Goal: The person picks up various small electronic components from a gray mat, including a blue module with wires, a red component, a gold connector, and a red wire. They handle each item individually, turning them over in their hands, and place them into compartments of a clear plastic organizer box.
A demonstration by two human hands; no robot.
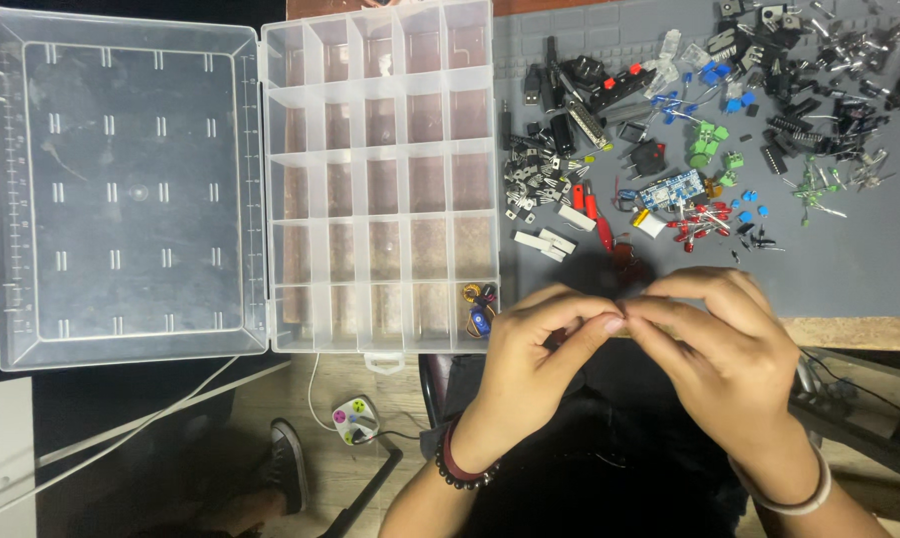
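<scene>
The left hand (530,364) and the right hand (724,349) meet fingertip to fingertip just off the near edge of the bench (849,269). Both hands are pinched nearly closed. Something very small sits between the fingertips (609,321), but it is almost all hidden, so I cannot tell what it is or which way it points. Both hands are equally close to it.

The clear plastic box (380,179) is the thing to steer by. It lies open on the bench, to the left of the hands and a little farther away. Its walls are thin, smooth and see-through, and they cut it into many small square cups. Its flat lid (121,189) is folded out to the left. Nearly all the cups look bare. The cup at the near right corner holds a little bundle of coloured wire bits (480,309), orange, blue and black. That cup is just beside the left hand's fingers, so the left hand is nearer to the box.

To the right of the box, past the hands, a pile of small electronic parts (689,130) is spread on a grey mat. There are shiny metal pieces, black blocky ones, green and blue blocks, and little red lights with thin wire legs.

The left wrist wears a dark bead band (460,468). The right wrist wears a pale smooth one (799,498).
</scene>
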